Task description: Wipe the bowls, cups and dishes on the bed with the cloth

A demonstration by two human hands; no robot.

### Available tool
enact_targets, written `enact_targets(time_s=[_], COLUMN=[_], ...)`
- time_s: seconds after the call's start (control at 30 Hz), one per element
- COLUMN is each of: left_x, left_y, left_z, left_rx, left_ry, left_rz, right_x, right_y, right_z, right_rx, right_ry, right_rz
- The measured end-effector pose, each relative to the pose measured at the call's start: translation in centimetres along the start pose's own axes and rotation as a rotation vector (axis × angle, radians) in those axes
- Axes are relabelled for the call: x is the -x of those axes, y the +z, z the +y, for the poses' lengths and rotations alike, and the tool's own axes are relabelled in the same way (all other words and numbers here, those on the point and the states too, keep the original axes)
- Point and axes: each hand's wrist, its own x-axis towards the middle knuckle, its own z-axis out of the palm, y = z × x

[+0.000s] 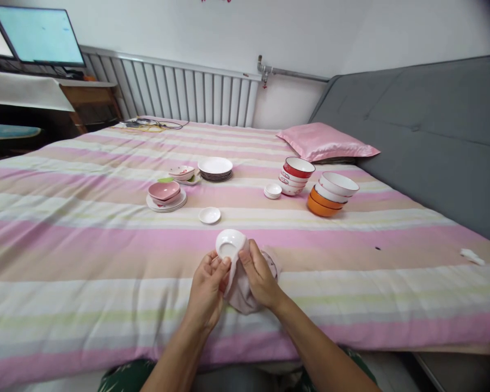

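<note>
A small white dish (230,243) is held tilted above the striped bed cover (85,245). My left hand (207,288) grips its lower edge. My right hand (260,277) holds a pale pink cloth (245,291) pressed against the dish's right side; the cloth hangs down between both hands. Just beyond, another small white dish (209,215) lies flat on the bed.
Farther on the bed are a pink heart-shaped bowl on plates (166,195), a stack of plates (215,168), small saucers (273,190), red-and-white bowls (296,175) and orange-and-white bowls (330,195). A pink pillow (324,141) and grey sofa back (433,141) lie to the right.
</note>
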Motion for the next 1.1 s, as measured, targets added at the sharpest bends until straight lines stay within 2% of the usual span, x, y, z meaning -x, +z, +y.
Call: enact_targets(time_s=[0.23,0.47,0.6,0.77,1.0,1.1], left_x=[0.0,0.2,0.3,0.5,0.2,0.0], left_y=[0.1,0.0,0.0,0.2,-0.2,-0.3], left_z=[-0.3,0.0,0.1,0.1,0.3,0.8], left_rx=[-0.077,-0.136,-0.118,-0.12,-0.112,-0.017], left_ry=[0.065,0.058,0.038,0.035,-0.009,-0.017], left_rz=[0.062,0.036,0.025,0.011,-0.06,-0.003], right_x=[-0.3,-0.3,-0.2,-0.2,-0.1,0.0], right_y=[-0.5,-1.0,-1.1,-0.8,-0.9,-0.7], right_z=[0.0,0.3,0.4,-0.1,-0.3,-0.1], right_rx=[-0.083,-0.143,-0.107,0.113,0.455,0.644], right_ry=[0.047,0.042,0.011,-0.075,-0.324,-0.466], right_rz=[-0.052,-0.077,-0.076,-0.025,0.054,0.081])
